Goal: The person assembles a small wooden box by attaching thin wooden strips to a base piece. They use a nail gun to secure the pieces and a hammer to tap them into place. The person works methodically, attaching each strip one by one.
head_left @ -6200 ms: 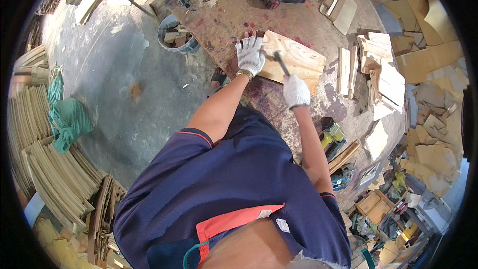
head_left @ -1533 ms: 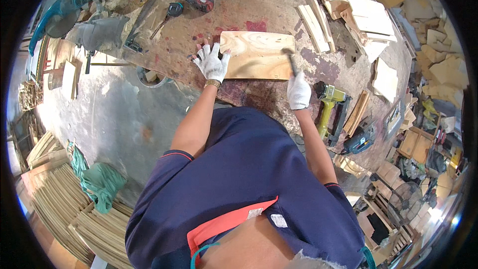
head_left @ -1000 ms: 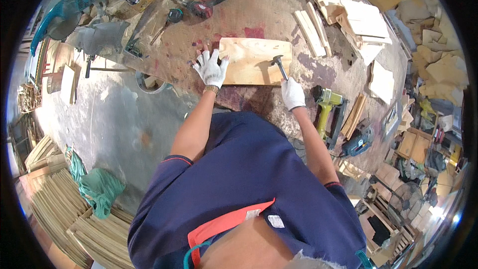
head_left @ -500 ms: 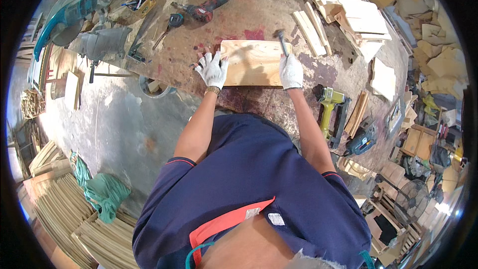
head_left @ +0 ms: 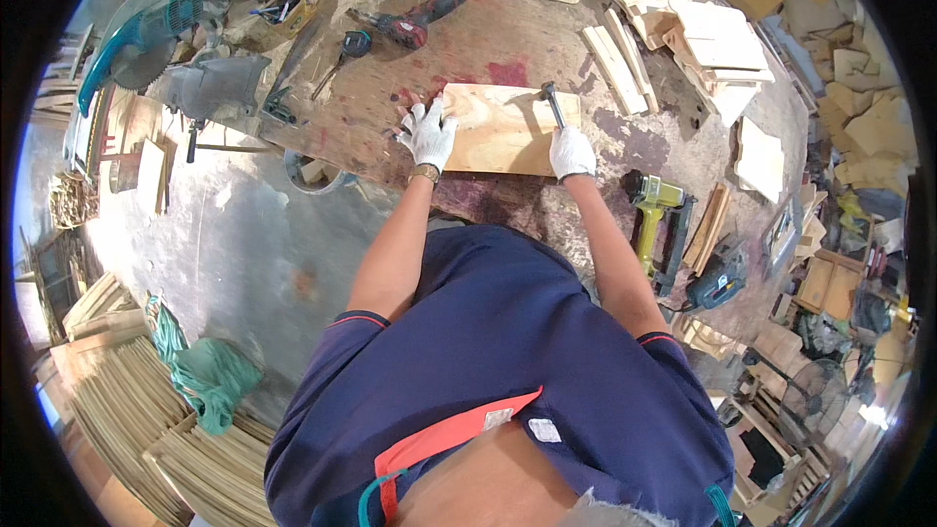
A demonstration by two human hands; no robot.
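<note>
A flat rectangular wooden board (head_left: 493, 132) lies on the worn workbench in front of me. My left hand (head_left: 427, 140), in a white knit glove, rests at the board's left end with its fingers apart. At the other end, my gloved right hand (head_left: 572, 152) is closed around the handle of a hammer (head_left: 554, 105). The hammer head hangs over the board's far right part; whether it touches the wood I cannot tell.
Beyond the board lie a cordless drill (head_left: 415, 24) and a tape measure (head_left: 355, 43). A green nail gun (head_left: 654, 215) and a jigsaw (head_left: 717, 278) sit at right, near stacked wood pieces (head_left: 717, 39). A miter saw (head_left: 146, 49) stands far left.
The hammer head has come down and toward me, from past the board's far edge to over the board. My left hand keeps its place at the left end. The whole view has shifted slightly.
</note>
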